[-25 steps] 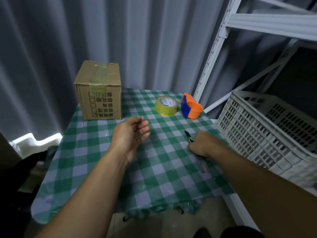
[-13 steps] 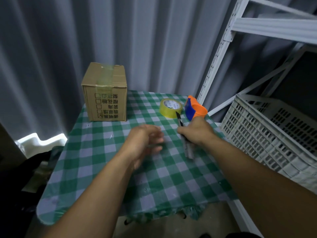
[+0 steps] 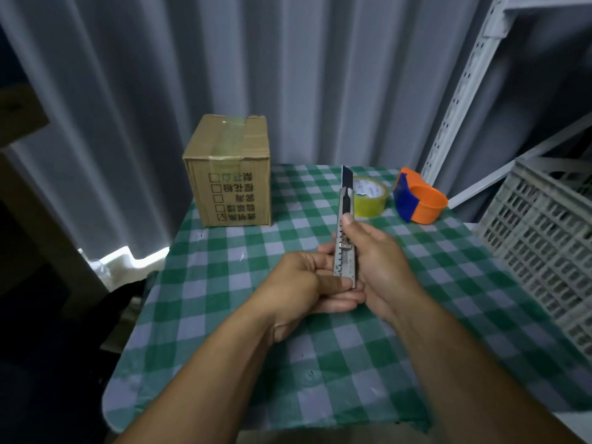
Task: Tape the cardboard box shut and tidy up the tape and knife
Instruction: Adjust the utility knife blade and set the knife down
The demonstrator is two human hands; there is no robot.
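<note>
- Brown cardboard box [image 3: 229,174], taped, Chinese print with checkboxes, table's [image 3: 224,315] far-left corner
- Both hands' fingers, left hand [image 3: 304,288] and right hand [image 3: 374,261], clamped on knife [image 3: 345,232], blade out
- Yellow tape roll [image 3: 371,197], far edge

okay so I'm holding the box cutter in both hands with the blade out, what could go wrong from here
1. The utility knife has its blade extended; the left hand cups the handle's base, the right hand has its thumb by the slider. A slip while retracting could cut a finger.
2. The blade points toward the tape roll; pushing forward could nick it.
</note>
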